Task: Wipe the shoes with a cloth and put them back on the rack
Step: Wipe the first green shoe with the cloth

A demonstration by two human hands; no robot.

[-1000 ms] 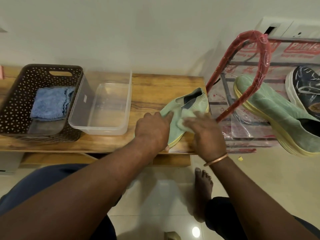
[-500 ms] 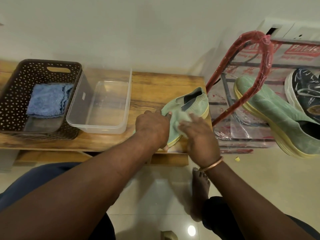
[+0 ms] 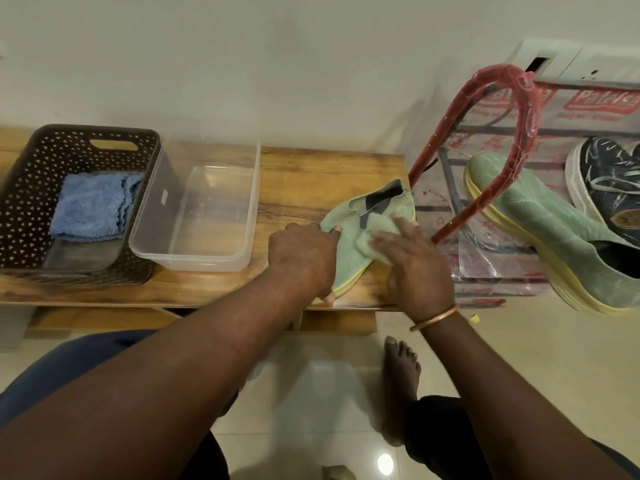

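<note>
Green shoe [image 3: 348, 247] lies on right end of bench [image 3: 304, 181], heel toward the wall. Left hand [image 3: 304, 258] grips its toe end, fingers curled round the upper. Right hand [image 3: 412, 265] presses a pale cloth [image 3: 375, 226] onto the shoe near the opening, fingers fairly straight and spread. Second green shoe [image 3: 540, 220] sits tilted on the rack [image 3: 505, 69] just beside the bench.

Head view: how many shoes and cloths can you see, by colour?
Green shoes: 2, bench shoe and rack shoe
Dark shoe: 1
Green cloth: 1
Blue cloth: 1
Total: 5
</note>
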